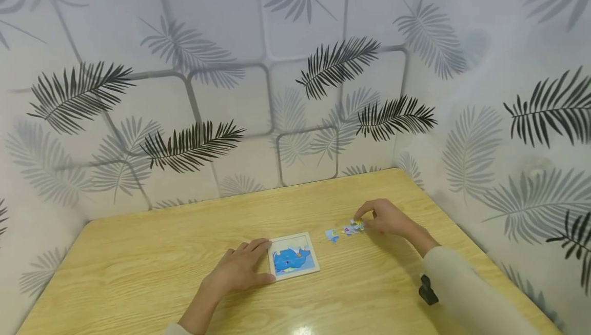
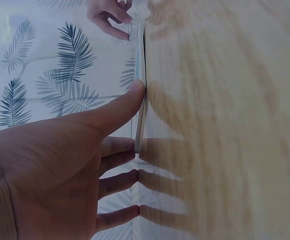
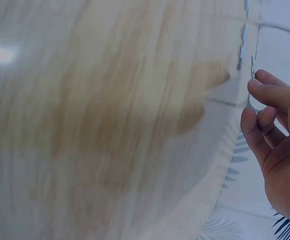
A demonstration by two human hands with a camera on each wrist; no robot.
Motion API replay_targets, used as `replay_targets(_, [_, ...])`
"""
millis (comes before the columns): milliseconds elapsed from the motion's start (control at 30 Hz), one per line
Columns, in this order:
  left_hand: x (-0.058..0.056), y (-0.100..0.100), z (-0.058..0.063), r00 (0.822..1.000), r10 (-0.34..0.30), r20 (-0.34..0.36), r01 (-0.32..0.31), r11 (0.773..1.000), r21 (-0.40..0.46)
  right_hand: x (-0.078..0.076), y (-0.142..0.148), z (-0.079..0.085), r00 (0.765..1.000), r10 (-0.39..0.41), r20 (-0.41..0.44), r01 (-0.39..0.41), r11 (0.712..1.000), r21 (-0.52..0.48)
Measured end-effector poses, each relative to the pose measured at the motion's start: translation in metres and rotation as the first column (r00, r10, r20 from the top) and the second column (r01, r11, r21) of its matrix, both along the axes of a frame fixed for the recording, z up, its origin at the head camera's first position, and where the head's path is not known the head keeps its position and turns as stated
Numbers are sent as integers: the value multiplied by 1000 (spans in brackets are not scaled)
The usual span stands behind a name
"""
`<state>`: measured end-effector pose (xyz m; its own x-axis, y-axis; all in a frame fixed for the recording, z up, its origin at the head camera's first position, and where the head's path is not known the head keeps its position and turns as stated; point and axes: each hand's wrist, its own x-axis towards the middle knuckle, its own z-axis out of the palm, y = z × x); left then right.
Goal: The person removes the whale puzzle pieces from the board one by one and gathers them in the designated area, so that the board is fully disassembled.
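Note:
A small whale jigsaw puzzle in a pale frame (image 1: pixel 317 263) lies on the wooden table. My left hand (image 1: pixel 244 268) is spread at its left side, with thumb and index finger touching the frame's near and far left corners. In the left wrist view, this hand (image 2: pixel 60 165) has its other fingertips on the tabletop. My right hand (image 1: pixel 385 217) pinches a puzzle piece (image 1: pixel 357 221) between thumb and fingertips, just over other loose pieces. The right wrist view shows this thin piece (image 3: pixel 252 65) edge-on, raised above the table.
A loose blue puzzle piece (image 1: pixel 331 235) lies between the frame and the right hand, beside another piece (image 1: pixel 348 230). A black clip-like object (image 1: pixel 428 290) shows by the right sleeve. Walls with a leaf pattern (image 1: pixel 231 94) border the table's far and right edges.

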<state>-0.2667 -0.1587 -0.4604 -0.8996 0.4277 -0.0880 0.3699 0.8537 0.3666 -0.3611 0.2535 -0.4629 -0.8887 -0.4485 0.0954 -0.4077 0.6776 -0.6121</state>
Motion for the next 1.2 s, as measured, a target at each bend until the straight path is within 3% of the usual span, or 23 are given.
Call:
replay_targets(233, [1, -4, -3, 1000, 12, 9, -12, 1000, 0, -3, 14, -1, 998, 34, -62, -28, 995, 97])
replay_targets(533, [4, -8, -5, 999, 29, 34, -30, 999, 34, -6, 16, -6, 999, 36, -14, -35, 996, 81])
replay_targets(800, [4, -9, -6, 999, 17, 28, -18, 999, 35, -8, 12, -1, 999, 33, 35, -36, 997, 74])
replay_targets(1033, [1, -8, -2, 1000, -4, 10, 4, 1000, 20, -4, -6, 5, 999, 32, 5, -32, 999, 8])
replay_targets(1200, [-1, -6, -3, 1000, -25, 9, 25, 1000, 9, -1, -36, 2, 991, 131, 8, -130, 989, -68])
